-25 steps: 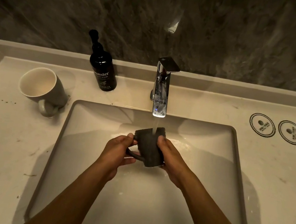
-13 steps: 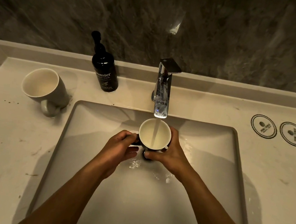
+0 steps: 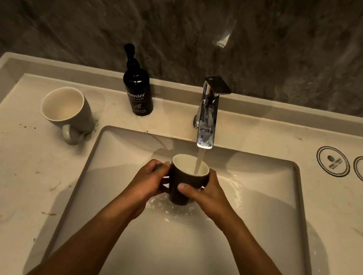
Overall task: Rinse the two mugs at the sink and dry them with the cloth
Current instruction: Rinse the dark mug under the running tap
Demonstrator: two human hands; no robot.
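Well left of the grip, a grey ceramic mug with a cream inside [image 3: 68, 109] lies on its side on the counter, seemingly unrinsed. The left hand [image 3: 148, 180] curls round the handle side of a dark mug with a pale interior [image 3: 187, 180]; the right hand [image 3: 206, 193] wraps its body. A second ago it was tipped bottom-up; now upright, it catches water from the chrome tap [image 3: 207, 115] above the white sink [image 3: 257, 219]. Inside-rinsing is likely underway.

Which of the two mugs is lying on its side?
The grey mug on the counter, left of the sink. The dark mug is upright under the tap.
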